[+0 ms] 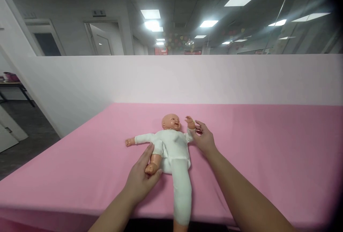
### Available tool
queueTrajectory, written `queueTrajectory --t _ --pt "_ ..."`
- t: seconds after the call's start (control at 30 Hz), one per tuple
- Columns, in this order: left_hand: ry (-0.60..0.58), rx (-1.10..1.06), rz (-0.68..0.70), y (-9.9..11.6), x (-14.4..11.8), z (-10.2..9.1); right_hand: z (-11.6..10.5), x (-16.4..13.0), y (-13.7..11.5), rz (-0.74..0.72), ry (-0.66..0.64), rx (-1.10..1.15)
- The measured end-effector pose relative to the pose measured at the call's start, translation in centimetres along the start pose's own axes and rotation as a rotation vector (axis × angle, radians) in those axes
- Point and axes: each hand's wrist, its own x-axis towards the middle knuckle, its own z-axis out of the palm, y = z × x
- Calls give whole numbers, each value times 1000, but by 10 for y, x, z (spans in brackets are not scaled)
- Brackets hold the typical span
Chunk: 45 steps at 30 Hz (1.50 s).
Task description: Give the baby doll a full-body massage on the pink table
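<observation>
Nearest us, the doll's long white leg [181, 189] dangles off the desk [254, 146] edge. Left hand [142, 178] fingers cup the bent foot, right hand [205, 139] pinches its wrist. The doll [171, 146] (soft-bodied, 1 hard head) looks light and floppy; grip the torso.

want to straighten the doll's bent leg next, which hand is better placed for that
Left, probably. The left hand already cups the bent leg's bare foot on the doll. The right hand is up at the doll's raised arm, across the body from that leg.
</observation>
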Motion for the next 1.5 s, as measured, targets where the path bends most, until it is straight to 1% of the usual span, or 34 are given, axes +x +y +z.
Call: queueTrajectory --t 0.1,0.2,0.3,0.4,0.47,0.6,0.67,0.73,0.8,0.87,0.97,1.03,1.1,1.23,1.37,1.5 --pt "31 26 0 2 -7 -4 -9 8 8 146 83 33" --pt "62 83 33 -1 -24 -7 -17 16 21 250 122 15" --pt "90 156 94 -6 -48 -9 -21 24 36 342 117 -57" --pt "105 246 89 -10 -70 -13 -24 27 47 433 82 -161" --pt "117 303 107 -11 -80 -16 -25 28 52 440 36 -223" --pt "131 373 211 -15 -89 -18 -25 28 54 404 -61 -374" --pt "108 380 249 -16 -91 -18 -25 28 53 389 -69 -428" --pt "83 371 272 -16 -92 -18 -25 27 52 376 -56 -434" --pt "78 359 274 -17 -92 -19 -24 26 48 347 -22 -409" --pt "94 347 254 -18 -92 -19 -23 24 41 267 44 -371" --pt "115 321 216 -17 -87 -19 -15 17 26 53 139 -328" --pt "107 309 197 -12 -77 -19 -6 10 15 -91 143 -317" --pt "93 301 193 -5 -63 -20 3 3 4 -205 73 -310" --pt "67 297 210 9 -29 -17 16 -9 -12 -353 -152 -315" --pt "-15 325 175 14 -5 -2 19 -13 -16 -430 -332 -295" --pt "-71 335 153 8 3 12 17 -12 -15 -422 -401 -269"
